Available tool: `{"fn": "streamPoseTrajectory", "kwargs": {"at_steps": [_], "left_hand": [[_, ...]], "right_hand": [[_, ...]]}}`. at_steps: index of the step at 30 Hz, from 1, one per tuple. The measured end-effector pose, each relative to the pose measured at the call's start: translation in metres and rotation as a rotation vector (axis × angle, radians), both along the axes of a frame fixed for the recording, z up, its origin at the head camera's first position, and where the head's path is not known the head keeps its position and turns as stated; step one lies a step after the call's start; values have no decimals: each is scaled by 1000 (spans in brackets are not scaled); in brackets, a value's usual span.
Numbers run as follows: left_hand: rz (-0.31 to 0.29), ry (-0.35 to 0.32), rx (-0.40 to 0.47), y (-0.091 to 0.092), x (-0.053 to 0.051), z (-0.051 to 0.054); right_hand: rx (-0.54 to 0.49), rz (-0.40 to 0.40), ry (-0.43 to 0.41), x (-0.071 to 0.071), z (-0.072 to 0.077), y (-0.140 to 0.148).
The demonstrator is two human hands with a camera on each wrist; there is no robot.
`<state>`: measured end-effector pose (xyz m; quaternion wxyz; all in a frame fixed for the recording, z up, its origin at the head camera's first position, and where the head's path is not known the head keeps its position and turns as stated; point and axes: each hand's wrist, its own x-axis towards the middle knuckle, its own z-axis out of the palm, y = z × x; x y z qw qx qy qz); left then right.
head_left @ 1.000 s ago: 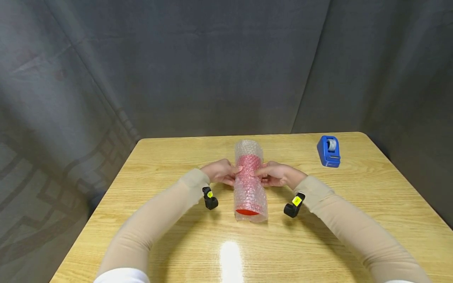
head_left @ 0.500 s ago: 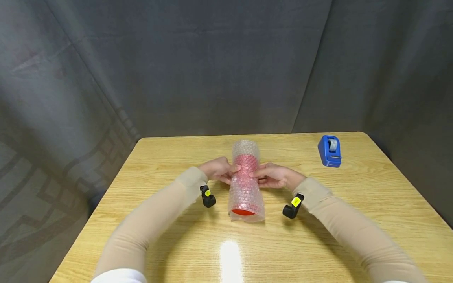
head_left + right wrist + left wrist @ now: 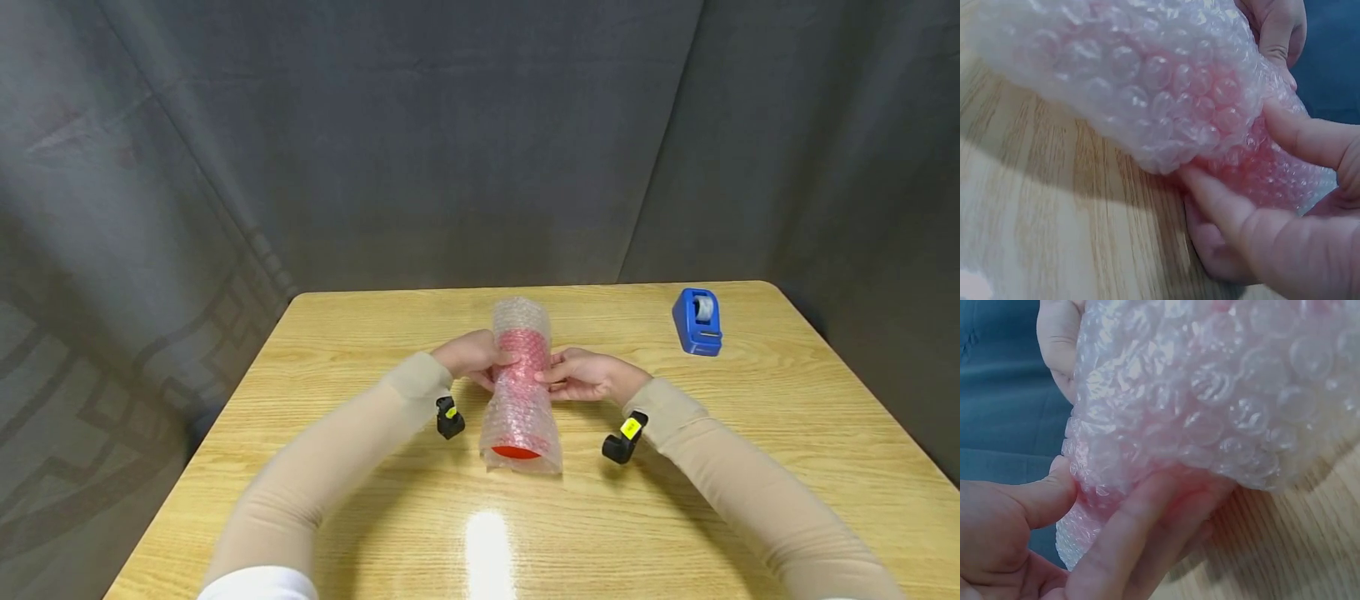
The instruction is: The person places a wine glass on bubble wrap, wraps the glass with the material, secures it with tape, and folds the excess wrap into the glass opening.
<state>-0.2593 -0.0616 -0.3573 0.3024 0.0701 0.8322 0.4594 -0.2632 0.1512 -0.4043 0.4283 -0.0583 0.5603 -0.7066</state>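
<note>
While using left hand (image 3: 474, 354) and right hand (image 3: 588, 375), pinching red-cored clear bubble-wrap roll (image 3: 521, 408) from both sides over wooden surface (image 3: 390, 533), well apart from blue tape dispenser (image 3: 696, 327).

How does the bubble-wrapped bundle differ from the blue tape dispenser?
The bubble-wrapped bundle looks clear and red; the tape dispenser is blue. The bundle is long and tubular; the dispenser is compact. The left hand and right hand hold the bundle; neither touches the dispenser.
</note>
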Motion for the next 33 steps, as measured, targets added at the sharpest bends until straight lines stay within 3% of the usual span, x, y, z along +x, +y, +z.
{"fn": "streamPoseTrajectory", "kwargs": {"at_steps": [8, 16, 22, 33], "left_hand": [[4, 30, -70, 8, 2, 4], [-9, 85, -103, 14, 5, 6], [-11, 83, -131, 17, 4, 8], [-32, 67, -139, 17, 4, 10]], "right_hand": [[207, -11, 139, 2, 3, 2], [113, -10, 61, 3, 7, 5], [72, 19, 31, 3, 9, 5], [258, -36, 120, 5, 10, -9]]}}
